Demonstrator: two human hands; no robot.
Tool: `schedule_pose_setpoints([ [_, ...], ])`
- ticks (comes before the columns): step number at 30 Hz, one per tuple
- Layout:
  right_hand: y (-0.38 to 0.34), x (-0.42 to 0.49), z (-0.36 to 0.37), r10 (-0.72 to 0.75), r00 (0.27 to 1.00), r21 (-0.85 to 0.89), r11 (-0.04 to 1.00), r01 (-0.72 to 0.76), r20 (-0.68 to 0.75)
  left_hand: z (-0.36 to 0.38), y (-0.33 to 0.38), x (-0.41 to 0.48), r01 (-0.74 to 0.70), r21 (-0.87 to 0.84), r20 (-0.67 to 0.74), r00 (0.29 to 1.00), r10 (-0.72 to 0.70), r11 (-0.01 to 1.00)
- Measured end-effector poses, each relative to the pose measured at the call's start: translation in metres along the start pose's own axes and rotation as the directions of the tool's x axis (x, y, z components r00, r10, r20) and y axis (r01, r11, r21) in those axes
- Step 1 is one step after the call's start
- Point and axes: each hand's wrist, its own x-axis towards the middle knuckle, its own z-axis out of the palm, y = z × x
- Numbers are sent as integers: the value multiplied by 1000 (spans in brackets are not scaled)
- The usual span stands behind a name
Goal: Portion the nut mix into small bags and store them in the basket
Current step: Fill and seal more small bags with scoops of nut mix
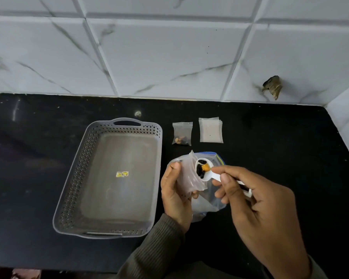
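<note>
Lower centre: my left hand point(175, 190) grips the small bag point(186, 178) open so my right hand point(260, 208), pinching the spoon point(208, 177), can pour.

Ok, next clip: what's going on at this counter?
A person is portioning. The left hand holds a small bag open, and the right hand pinches a white spoon loaded with nut mix at the bag's mouth. A larger zip bag lies on the counter beneath them. One filled bag sits beside a stack of empty bags further back. No bag is in the grey basket yet.
</note>
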Motion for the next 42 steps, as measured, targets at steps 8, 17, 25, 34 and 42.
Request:
schedule_pose_setpoints([
  [8,9,-2,7,-169,979,-290,937,195,111,4,-2,2,-128,45,-1,992,128,991],
  [17,18,-2,5,-313,948,-415,855,310,63,6,0,1,-71,1,5,997,71,998],
  [25,10,-1,3,-239,971,-290,929,232,14,7,-2,-1,13,-48,8,1000,-13,999],
  [34,7,3,-9,35,994,33,999,-32,-102,0,10,-3,57,-132,-73,995,-67,990],
  [42,70,-3,14,228,974,-35,973,-227,18,-28,23,2,85,-325,-150,979,-141,942],
])
